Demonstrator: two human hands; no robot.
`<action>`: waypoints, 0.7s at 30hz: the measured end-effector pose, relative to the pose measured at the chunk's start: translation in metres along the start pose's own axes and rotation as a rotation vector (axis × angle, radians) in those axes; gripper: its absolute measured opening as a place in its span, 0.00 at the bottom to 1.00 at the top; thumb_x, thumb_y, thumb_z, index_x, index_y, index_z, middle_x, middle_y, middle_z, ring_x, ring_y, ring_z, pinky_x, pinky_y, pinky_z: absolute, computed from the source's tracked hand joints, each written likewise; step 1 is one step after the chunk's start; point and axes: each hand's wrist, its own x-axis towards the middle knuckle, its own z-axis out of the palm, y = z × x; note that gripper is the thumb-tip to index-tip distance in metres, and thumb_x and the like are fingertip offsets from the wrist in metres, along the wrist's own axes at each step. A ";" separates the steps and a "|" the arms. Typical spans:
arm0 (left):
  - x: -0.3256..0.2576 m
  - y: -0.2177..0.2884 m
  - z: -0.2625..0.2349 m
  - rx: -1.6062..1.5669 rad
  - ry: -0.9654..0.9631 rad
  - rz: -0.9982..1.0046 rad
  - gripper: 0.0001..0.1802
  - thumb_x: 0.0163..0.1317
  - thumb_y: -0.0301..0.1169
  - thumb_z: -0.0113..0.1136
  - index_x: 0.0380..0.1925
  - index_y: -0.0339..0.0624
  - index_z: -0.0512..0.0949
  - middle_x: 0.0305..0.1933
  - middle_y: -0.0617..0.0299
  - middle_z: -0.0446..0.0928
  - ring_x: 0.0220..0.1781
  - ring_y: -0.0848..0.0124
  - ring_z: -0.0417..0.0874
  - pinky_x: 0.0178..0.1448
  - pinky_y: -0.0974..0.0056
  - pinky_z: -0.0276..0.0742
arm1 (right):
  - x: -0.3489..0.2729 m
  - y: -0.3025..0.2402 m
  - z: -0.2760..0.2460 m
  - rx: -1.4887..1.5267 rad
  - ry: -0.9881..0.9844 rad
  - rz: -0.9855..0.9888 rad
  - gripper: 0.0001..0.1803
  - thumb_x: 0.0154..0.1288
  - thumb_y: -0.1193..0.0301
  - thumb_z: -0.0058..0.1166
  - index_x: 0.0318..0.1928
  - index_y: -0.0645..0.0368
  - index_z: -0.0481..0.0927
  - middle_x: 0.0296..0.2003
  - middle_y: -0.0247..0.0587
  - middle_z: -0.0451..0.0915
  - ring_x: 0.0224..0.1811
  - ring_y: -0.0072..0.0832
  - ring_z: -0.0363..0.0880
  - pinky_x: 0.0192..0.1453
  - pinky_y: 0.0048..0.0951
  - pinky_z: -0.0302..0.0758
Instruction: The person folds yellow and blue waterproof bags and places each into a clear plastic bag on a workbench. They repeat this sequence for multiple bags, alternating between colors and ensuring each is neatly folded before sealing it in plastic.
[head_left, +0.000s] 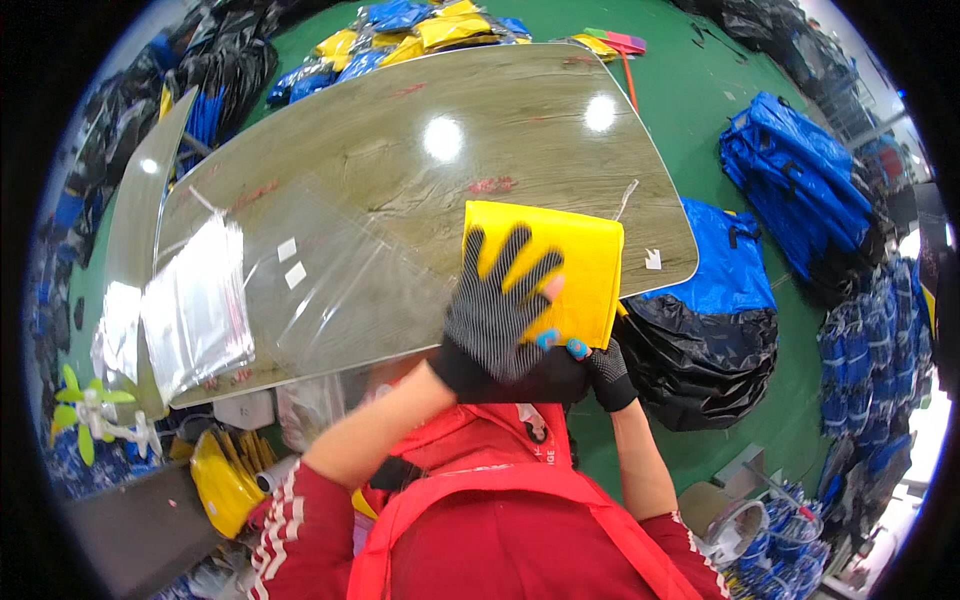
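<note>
A folded yellow bag lies at the near right of a wood-grain table. My left hand, in a black dotted glove, rests flat on the bag with fingers spread. My right hand, also gloved, grips the bag's near edge from below. A large clear plastic sleeve lies flat on the table just left of the bag.
A stack of clear plastic sleeves sits at the table's left end. Yellow and blue packed bags lie piled beyond the far edge. A black sack holding blue bags stands right of the table, with more blue bags on the green floor.
</note>
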 end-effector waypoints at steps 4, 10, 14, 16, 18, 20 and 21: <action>0.023 -0.028 0.002 -0.019 -0.229 -0.126 0.37 0.58 0.54 0.57 0.64 0.48 0.68 0.73 0.48 0.58 0.77 0.45 0.50 0.76 0.34 0.31 | -0.008 -0.005 0.000 0.304 -0.099 -0.019 0.23 0.59 0.69 0.66 0.55 0.61 0.78 0.48 0.39 0.82 0.47 0.29 0.81 0.52 0.32 0.78; -0.078 -0.074 -0.087 0.197 -0.246 -0.285 0.34 0.57 0.46 0.60 0.63 0.48 0.68 0.71 0.47 0.60 0.76 0.48 0.54 0.76 0.37 0.42 | -0.018 -0.012 -0.020 0.142 0.154 0.036 0.27 0.59 0.67 0.66 0.58 0.60 0.76 0.51 0.38 0.80 0.50 0.31 0.80 0.54 0.35 0.78; -0.099 -0.105 -0.091 0.390 -0.354 -0.301 0.31 0.58 0.44 0.58 0.62 0.48 0.69 0.71 0.48 0.60 0.76 0.46 0.53 0.77 0.39 0.42 | -0.022 -0.017 -0.036 0.248 -0.050 0.061 0.32 0.57 0.67 0.66 0.62 0.60 0.72 0.55 0.39 0.78 0.54 0.33 0.78 0.57 0.35 0.77; -0.081 -0.125 -0.076 0.362 -0.183 -0.210 0.32 0.57 0.43 0.60 0.62 0.46 0.69 0.71 0.48 0.61 0.75 0.47 0.54 0.77 0.39 0.41 | -0.024 -0.020 -0.037 0.227 -0.058 0.070 0.33 0.56 0.67 0.66 0.63 0.60 0.71 0.56 0.40 0.77 0.55 0.33 0.78 0.58 0.35 0.76; -0.069 -0.138 -0.064 0.236 -0.093 -0.189 0.32 0.55 0.41 0.61 0.61 0.44 0.70 0.70 0.48 0.63 0.75 0.48 0.56 0.78 0.40 0.40 | -0.026 -0.025 -0.035 0.162 -0.045 0.063 0.34 0.55 0.68 0.67 0.63 0.60 0.71 0.56 0.39 0.77 0.55 0.32 0.78 0.58 0.35 0.76; -0.068 -0.141 -0.056 0.128 -0.069 -0.192 0.32 0.54 0.39 0.63 0.60 0.43 0.70 0.68 0.48 0.65 0.75 0.49 0.57 0.78 0.40 0.40 | -0.029 -0.033 -0.030 0.091 -0.060 0.025 0.36 0.54 0.69 0.67 0.63 0.60 0.70 0.56 0.38 0.77 0.55 0.31 0.77 0.59 0.34 0.75; -0.071 -0.140 -0.055 0.087 -0.077 -0.195 0.31 0.53 0.37 0.64 0.59 0.42 0.71 0.68 0.48 0.66 0.75 0.50 0.58 0.78 0.41 0.40 | -0.031 -0.038 -0.027 0.068 -0.066 0.027 0.36 0.53 0.69 0.67 0.63 0.60 0.71 0.55 0.38 0.77 0.55 0.31 0.77 0.58 0.33 0.75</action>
